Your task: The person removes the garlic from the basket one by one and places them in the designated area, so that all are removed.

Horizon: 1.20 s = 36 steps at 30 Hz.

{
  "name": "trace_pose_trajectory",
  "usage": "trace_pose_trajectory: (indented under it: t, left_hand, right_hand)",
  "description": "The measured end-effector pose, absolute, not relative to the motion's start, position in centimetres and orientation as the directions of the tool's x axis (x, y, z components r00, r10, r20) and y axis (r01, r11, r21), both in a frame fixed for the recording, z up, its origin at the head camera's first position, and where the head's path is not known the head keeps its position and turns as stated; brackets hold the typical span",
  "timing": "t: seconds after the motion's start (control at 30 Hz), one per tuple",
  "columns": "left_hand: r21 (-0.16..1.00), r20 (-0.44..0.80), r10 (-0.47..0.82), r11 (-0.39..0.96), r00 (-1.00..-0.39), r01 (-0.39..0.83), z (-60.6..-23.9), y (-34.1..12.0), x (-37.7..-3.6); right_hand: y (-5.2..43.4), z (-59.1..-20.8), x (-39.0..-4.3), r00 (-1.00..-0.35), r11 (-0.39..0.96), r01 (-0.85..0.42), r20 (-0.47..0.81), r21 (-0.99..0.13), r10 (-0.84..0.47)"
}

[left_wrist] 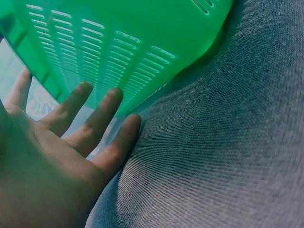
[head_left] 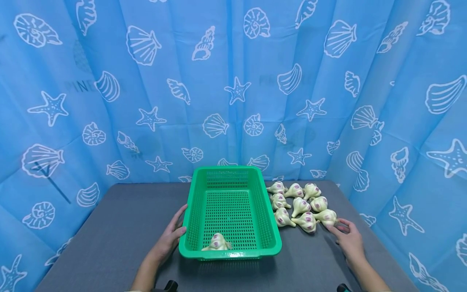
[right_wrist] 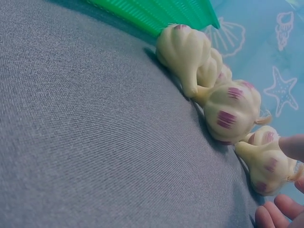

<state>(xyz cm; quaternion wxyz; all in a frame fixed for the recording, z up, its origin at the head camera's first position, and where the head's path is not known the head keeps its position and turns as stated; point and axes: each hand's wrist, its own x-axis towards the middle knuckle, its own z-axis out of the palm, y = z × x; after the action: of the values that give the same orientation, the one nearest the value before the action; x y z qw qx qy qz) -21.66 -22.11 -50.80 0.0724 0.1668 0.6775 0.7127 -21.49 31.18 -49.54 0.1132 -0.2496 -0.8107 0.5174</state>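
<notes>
A green plastic basket with slotted walls stands before me, one garlic bulb lying inside at its near end. Against the basket's left side is my left hand, thumb at the rim; in the left wrist view its fingers spread fairly straight along the slotted wall. To the right of the basket, my right hand reaches the nearest right bulb of garlic. Its thumb overlaps that bulb's edge in the right wrist view, with the other fingers beside the root end. The bulb rests on the table.
Several more white-and-purple garlic bulbs sit in loose rows between the basket and my right hand. A grey cloth covers the table. Blue curtains with white shell prints rise behind it and at both sides.
</notes>
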Motion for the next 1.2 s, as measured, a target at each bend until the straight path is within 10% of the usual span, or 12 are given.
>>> trace_pose_trajectory:
  t: [1.2]
  left_hand:
    - [0.99,0.139,0.324,-0.062,-0.936,0.125,-50.7,-22.1,-21.6]
  right_hand:
    - [28.6,-47.6,-21.3,-0.845,0.272,0.177,-0.004,-0.946,0.536]
